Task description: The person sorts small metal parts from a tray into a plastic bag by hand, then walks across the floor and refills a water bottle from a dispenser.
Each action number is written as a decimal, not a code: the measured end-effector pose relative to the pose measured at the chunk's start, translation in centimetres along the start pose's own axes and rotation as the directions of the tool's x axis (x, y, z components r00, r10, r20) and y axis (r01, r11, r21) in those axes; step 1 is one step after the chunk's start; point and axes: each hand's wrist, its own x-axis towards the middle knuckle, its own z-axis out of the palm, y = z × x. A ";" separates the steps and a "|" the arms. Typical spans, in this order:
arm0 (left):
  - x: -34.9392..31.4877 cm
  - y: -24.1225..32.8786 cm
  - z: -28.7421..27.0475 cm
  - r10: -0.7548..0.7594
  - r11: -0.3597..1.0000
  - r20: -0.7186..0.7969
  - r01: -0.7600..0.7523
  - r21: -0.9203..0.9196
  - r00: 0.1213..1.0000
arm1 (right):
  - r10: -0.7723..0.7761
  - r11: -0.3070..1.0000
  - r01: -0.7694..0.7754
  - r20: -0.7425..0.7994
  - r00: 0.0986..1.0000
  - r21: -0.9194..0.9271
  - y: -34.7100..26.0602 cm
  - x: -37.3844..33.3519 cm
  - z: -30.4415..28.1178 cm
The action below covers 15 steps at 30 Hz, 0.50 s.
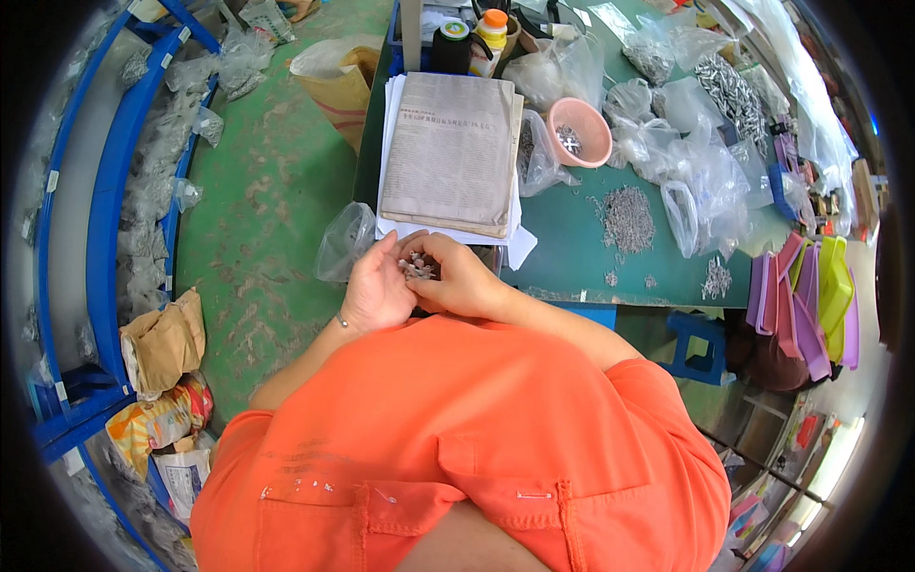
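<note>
My left hand [369, 289] and my right hand [464, 278] are cupped together in front of my orange top, close to the near edge of the green table. A small heap of shiny metal parts [419, 266] lies between them; their exact kind is too small to make out. The fingers of both hands curl round the heap, and some fingertips are hidden. Beside my left hand, a clear plastic bag [346, 241] hangs at the table's corner. Just beyond my hands, a folded newspaper [450, 153] rests on white sheets of paper [519, 250].
A pink bowl [589, 133] with metal parts stands right of the newspaper. Piles of tiny metal pieces [627, 221] and clear bags [701, 181] cover the table's right side. Bottles [490, 43] stand at the back. Blue shelving [107, 210] runs along the left; a blue stool [699, 345] is below right.
</note>
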 end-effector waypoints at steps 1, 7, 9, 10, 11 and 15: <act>0.0 -0.1 -0.2 -0.008 1.000 0.008 0.008 -0.009 1.000 | 0.029 0.999 -0.030 0.021 0.999 0.034 -0.4 -0.1 -0.3; 0.2 0.1 -0.3 0.002 0.995 -0.112 -0.013 -0.100 0.994 | 0.161 0.987 -0.143 -0.364 0.918 0.076 1.2 -1.0 -4.7; -0.1 0.3 -0.1 0.007 0.997 -0.150 -0.018 -0.074 0.989 | 0.196 0.981 -0.165 -0.541 0.818 0.106 4.2 -1.9 -7.9; -0.1 0.3 -0.5 0.003 0.997 -0.163 -0.016 -0.080 0.987 | 0.234 0.971 -0.156 -0.602 0.763 0.180 6.3 -2.6 -9.6; -0.1 0.3 -0.8 -0.004 0.996 -0.177 -0.011 -0.084 0.984 | 0.310 0.951 -0.228 -0.650 0.694 0.209 8.0 -3.5 -11.0; 0.0 -0.1 -1.2 -0.037 0.996 -0.202 0.019 -0.088 0.979 | 0.577 0.807 -0.443 -0.680 0.453 0.390 12.4 -6.8 -13.2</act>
